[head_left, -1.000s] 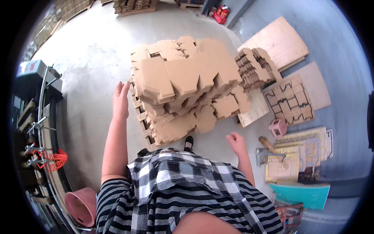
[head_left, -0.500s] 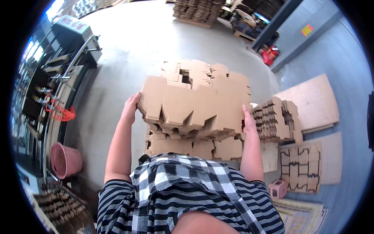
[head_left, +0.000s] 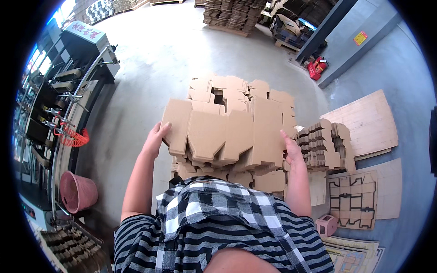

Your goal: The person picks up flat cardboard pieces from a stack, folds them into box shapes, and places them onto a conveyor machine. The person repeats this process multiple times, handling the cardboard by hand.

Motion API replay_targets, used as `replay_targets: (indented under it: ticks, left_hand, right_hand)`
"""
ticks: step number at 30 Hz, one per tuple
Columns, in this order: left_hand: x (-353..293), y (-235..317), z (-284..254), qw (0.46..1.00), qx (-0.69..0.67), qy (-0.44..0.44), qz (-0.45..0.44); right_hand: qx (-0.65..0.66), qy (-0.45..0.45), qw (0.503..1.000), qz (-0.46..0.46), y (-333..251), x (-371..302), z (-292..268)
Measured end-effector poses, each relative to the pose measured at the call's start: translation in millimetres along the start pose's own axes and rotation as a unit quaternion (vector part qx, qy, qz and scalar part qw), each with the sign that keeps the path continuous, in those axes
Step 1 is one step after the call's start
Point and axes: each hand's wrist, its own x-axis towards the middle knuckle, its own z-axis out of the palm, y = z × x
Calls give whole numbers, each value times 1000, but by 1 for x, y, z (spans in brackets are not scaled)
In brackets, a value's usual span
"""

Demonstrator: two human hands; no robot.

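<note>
A thick bundle of die-cut cardboard blanks (head_left: 207, 132) lies in front of me, its cut edges layered toward my body. My left hand (head_left: 159, 135) grips the bundle's left end, the thumb on top of the edge. At the right end my right hand (head_left: 291, 146) presses against the side, thumb up; its other fingers are partly hidden. Beneath and beyond the bundle is a larger pile of similar cardboard blanks (head_left: 234, 84), showing at the far side and again near my apron. Whether the bundle is lifted fully off this pile I cannot tell.
At left stands a long machine (head_left: 88, 100) with an orange coiled hose (head_left: 75, 137); a pink basket (head_left: 78, 192) is beside it. More stacked blanks (head_left: 321, 148) stand close at right, near wooden boards (head_left: 364, 120) and a pink stool (head_left: 326, 224). Red extinguishers (head_left: 317, 67) sit by the wall.
The bundle and both hands have come a little closer to my body. My left thumb now lies over the top of the bundle's edge. The view has shifted slightly.
</note>
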Motion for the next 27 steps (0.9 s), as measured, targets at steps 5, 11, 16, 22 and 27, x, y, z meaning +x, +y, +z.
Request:
replay_targets:
  ticks: [5, 11, 16, 22, 27]
  left_hand:
    - [14, -11, -15, 1000, -24, 8, 7]
    - [6, 19, 0, 1000, -5, -20, 21]
    - [10, 13, 6, 999, 24, -22, 37]
    - [19, 7, 9, 983, 151, -4, 103]
    - [18, 3, 1, 965, 236, -7, 112]
  right_hand:
    - [33, 12, 999, -5, 3, -4, 4]
    - [-42, 56, 995, -66, 12, -4, 7]
    - [37, 27, 998, -54, 2, -11, 10]
    - [54, 28, 997, -56, 3, -12, 5]
    - [72, 45, 995, -57, 0, -19, 5]
